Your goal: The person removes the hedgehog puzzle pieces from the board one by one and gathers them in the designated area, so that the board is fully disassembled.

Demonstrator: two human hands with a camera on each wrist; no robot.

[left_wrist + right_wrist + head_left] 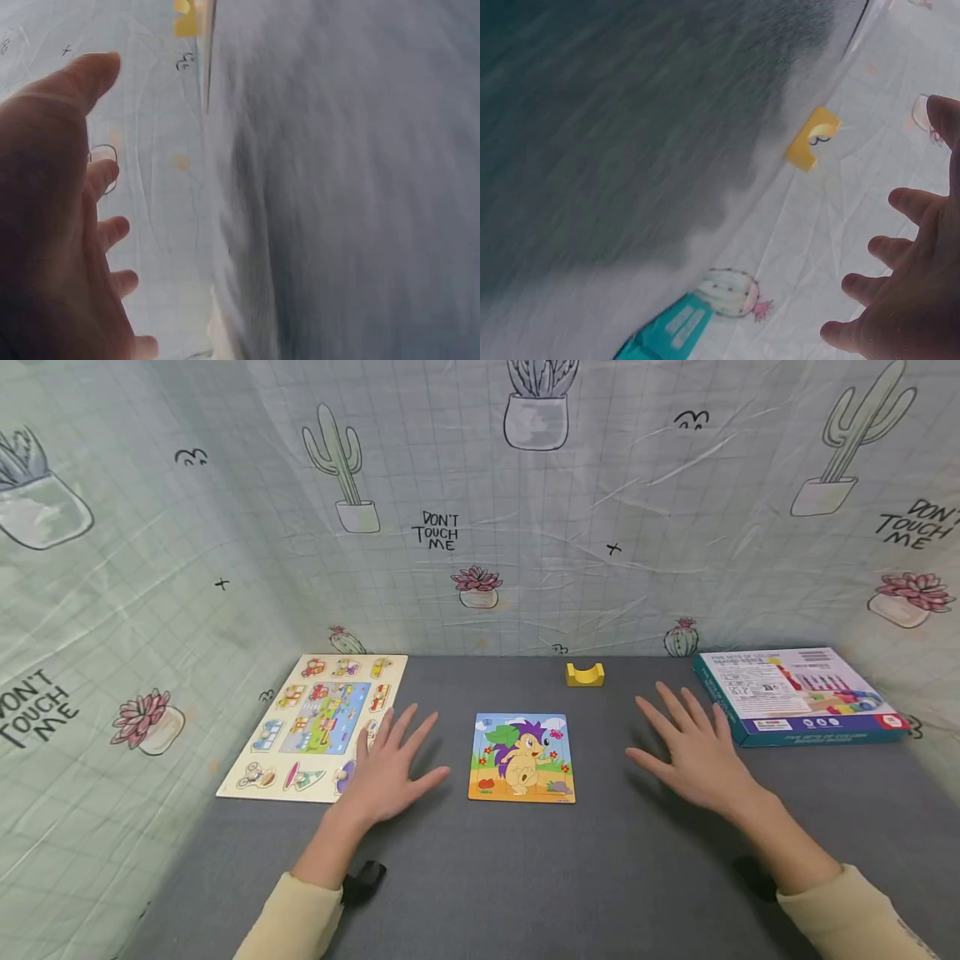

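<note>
A square hedgehog jigsaw puzzle (522, 758) lies flat between the two hands in the head view. My left hand (390, 772), fingers spread, hovers left of it and overlaps the right edge of a cream puzzle board (251, 760) with vehicle and toy pictures. The right hand (697, 752) is held with fingers spread to the puzzle's right, holding nothing. Beyond the puzzle stands a small yellow block (585, 676) with a curved notch, which the right wrist view also shows beside that hand's fingers. Neither hand touches an object.
A flat game box (817, 697) with teal sides lies at the back right. The dark grey tabletop (555, 877) meets a cactus-print cloth (570, 518) that rises behind and at both sides. Black straps (365, 882) show near the wrists.
</note>
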